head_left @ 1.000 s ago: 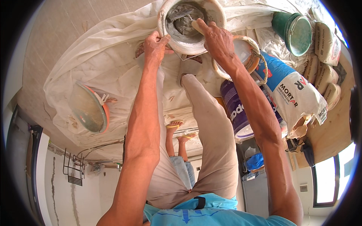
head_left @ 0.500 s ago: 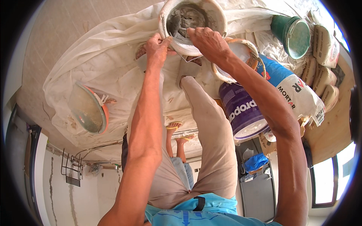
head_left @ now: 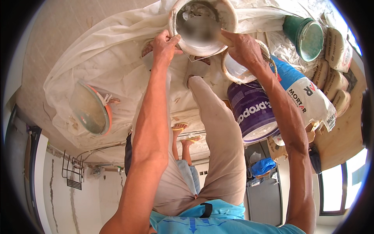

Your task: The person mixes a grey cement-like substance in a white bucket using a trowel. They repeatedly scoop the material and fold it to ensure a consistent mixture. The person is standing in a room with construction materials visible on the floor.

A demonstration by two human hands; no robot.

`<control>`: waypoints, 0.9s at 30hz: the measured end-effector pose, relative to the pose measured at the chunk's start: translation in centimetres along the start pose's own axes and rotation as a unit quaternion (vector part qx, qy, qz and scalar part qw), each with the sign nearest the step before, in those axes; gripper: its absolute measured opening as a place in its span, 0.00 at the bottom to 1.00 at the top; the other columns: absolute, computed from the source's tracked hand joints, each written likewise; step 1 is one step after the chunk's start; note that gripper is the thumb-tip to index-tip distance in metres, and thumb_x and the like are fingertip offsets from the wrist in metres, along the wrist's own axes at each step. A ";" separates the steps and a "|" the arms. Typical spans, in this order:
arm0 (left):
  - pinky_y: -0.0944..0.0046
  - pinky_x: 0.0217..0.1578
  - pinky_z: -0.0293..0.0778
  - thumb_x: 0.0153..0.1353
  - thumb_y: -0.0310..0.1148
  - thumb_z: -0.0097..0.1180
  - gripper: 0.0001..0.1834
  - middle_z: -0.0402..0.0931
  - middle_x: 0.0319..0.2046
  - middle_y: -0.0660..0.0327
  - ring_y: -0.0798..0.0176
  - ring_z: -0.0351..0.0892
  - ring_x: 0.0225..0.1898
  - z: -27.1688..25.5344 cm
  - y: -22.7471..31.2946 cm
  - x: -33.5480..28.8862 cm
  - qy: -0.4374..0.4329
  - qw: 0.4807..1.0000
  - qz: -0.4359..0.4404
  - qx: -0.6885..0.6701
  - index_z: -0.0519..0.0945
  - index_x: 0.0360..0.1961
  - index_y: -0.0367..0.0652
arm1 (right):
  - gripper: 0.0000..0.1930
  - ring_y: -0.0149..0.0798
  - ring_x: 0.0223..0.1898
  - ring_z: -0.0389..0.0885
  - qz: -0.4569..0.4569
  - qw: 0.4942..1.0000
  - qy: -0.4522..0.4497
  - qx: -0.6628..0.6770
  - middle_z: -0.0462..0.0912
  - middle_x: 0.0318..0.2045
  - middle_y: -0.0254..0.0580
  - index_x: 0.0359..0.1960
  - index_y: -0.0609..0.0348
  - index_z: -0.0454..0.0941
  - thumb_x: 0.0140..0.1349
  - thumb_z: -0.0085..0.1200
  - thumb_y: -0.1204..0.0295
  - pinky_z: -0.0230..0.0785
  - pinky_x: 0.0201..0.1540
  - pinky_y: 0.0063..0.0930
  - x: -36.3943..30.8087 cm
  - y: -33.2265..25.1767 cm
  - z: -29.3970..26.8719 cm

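Observation:
A mortar-smeared bucket (head_left: 230, 21) stands at the top of the head view with wet grey mortar (head_left: 191, 11) inside. My left hand (head_left: 163, 45) is closed on its near left rim, thumb pointing along the edge. On the right side of the same bucket, my right hand (head_left: 247, 50) is closed round the pale handle of a trowel (head_left: 225, 40). The trowel's grey working end is smeared by motion over the mortar, so its shape is unclear. Just below my right hand sits a second whitish bucket (head_left: 233, 68) with a rope-like handle.
A purple pail (head_left: 253, 111) lies beside my leg, next to a blue and white mortar bag (head_left: 307, 91). Green buckets (head_left: 309, 39) and stacked bags (head_left: 333, 80) are farther right. Left, an orange-rimmed basin (head_left: 93, 113) rests on a drop cloth (head_left: 70, 74). Another person's sandalled feet (head_left: 181, 126) show behind me.
My right hand has moved right and slightly down from inside the bucket to its right rim, bringing the trowel handle into view. The left hand keeps its hold on the rim.

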State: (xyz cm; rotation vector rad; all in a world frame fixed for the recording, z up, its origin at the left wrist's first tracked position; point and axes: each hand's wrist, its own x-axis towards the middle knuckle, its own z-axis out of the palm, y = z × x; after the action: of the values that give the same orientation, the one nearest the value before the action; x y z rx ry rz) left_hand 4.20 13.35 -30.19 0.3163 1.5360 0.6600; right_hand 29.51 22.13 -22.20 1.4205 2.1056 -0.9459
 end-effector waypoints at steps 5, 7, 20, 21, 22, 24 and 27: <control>0.64 0.28 0.89 0.66 0.29 0.61 0.10 0.83 0.36 0.52 0.63 0.86 0.31 0.1 -0.2 0.1 -0.002 1.000 0.002 0.005 0.79 0.43 0.31 | 0.32 0.58 0.38 0.88 -0.051 0.993 0.106 -0.006 0.86 0.33 0.54 0.64 0.41 0.75 0.55 0.59 0.78 0.80 0.41 0.52 1.1 -2.5 0.6; 0.64 0.28 0.89 0.66 0.28 0.61 0.10 0.83 0.36 0.52 0.64 0.86 0.31 0.2 -0.1 0.2 -0.002 1.000 0.003 0.007 0.79 0.43 0.31 | 0.33 0.59 0.39 0.87 -0.040 0.997 0.055 -0.036 0.85 0.36 0.53 0.67 0.39 0.74 0.56 0.56 0.79 0.79 0.41 0.53 2.8 -3.2 1.0; 0.62 0.28 0.89 0.65 0.28 0.61 0.11 0.83 0.35 0.50 0.62 0.87 0.31 0.3 -0.3 -0.1 0.011 1.000 0.008 0.005 0.79 0.42 0.29 | 0.30 0.61 0.40 0.87 -0.057 0.996 -0.035 -0.056 0.85 0.34 0.59 0.65 0.42 0.74 0.59 0.54 0.78 0.79 0.41 0.55 0.3 -1.7 2.1; 0.62 0.28 0.89 0.65 0.28 0.61 0.11 0.83 0.36 0.50 0.61 0.87 0.31 0.3 -0.2 -0.2 0.011 1.000 0.006 -0.004 0.79 0.42 0.29 | 0.29 0.61 0.40 0.87 -0.035 0.998 -0.024 -0.040 0.85 0.34 0.58 0.63 0.43 0.76 0.58 0.55 0.78 0.79 0.42 0.54 -0.1 -1.8 1.7; 0.61 0.28 0.89 0.65 0.28 0.61 0.11 0.84 0.36 0.49 0.61 0.87 0.31 0.3 -0.1 -0.1 0.012 1.000 0.006 -0.001 0.79 0.42 0.29 | 0.27 0.61 0.39 0.87 -0.013 1.000 -0.013 -0.023 0.86 0.34 0.57 0.61 0.44 0.78 0.58 0.56 0.78 0.79 0.42 0.54 -0.5 -1.8 1.2; 0.61 0.28 0.89 0.65 0.29 0.61 0.11 0.84 0.36 0.49 0.61 0.87 0.30 0.4 -0.2 0.1 0.011 1.000 0.008 0.008 0.79 0.42 0.29 | 0.27 0.61 0.40 0.87 0.012 1.000 0.019 0.009 0.87 0.35 0.57 0.60 0.43 0.78 0.57 0.57 0.77 0.78 0.42 0.53 -1.1 -1.6 0.9; 0.62 0.28 0.89 0.65 0.29 0.62 0.11 0.84 0.36 0.49 0.61 0.87 0.30 0.1 -0.4 0.2 0.018 1.000 0.010 0.022 0.79 0.41 0.29 | 0.30 0.61 0.42 0.87 0.025 0.996 0.068 0.043 0.86 0.36 0.58 0.62 0.40 0.77 0.55 0.58 0.76 0.78 0.43 0.55 -0.9 -1.8 0.9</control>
State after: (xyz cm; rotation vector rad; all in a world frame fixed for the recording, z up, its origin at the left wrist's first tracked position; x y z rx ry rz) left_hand 4.37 13.14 -30.59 0.3539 1.5852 0.6512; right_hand 28.23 20.46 -21.64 1.6143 2.1384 -0.9544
